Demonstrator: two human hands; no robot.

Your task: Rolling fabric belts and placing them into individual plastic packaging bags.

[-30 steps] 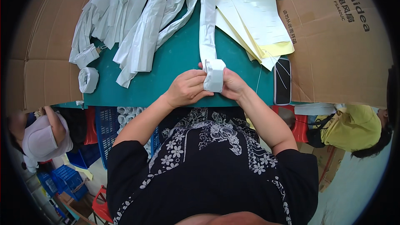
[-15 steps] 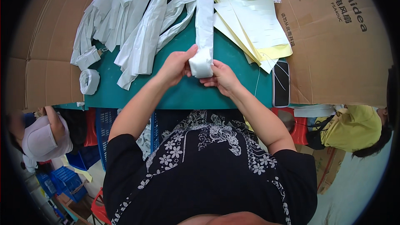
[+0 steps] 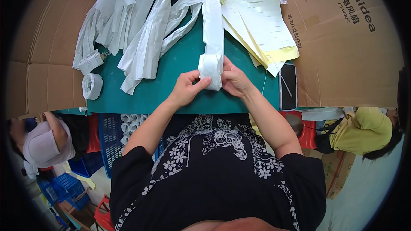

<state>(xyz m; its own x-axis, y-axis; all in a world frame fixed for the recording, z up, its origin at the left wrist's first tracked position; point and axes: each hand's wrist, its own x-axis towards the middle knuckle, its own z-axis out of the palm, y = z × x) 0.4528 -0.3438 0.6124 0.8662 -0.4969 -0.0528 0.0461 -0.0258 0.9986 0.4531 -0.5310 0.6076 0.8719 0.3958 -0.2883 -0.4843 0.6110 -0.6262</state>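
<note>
The white roll (image 3: 210, 70), a flattened coil, sat between the two hands above the near part of the desk (image 3: 184, 102), and its white strip (image 3: 212, 21) ran away from it toward the far side, long axis pointing almost straight off from the person. Both hands were grasping the roll: the left hand (image 3: 187, 89) had its thumb pressed on the face, with its fingers around the left side, while the right hand (image 3: 235, 80) pinched the right edge, some fingertips hidden behind. Neither hand was nearer — each touched its own side of the roll — and the strip's far end lay well apart from both. Left of the roll and farther out spread a heap of loose strips (image 3: 141, 30); farther left stood a finished-looking coil (image 3: 92, 86), with a small boxy white piece (image 3: 90, 62) just beyond it. Right of the roll lay slit paper sheets (image 3: 263, 19), then a phone (image 3: 288, 86). As for containers, a blue basket (image 3: 105, 139) stood lower than the roll, to its left, beside the person; similar white coils (image 3: 128, 127) showed stacked there, though how many it held could not be told.
</note>
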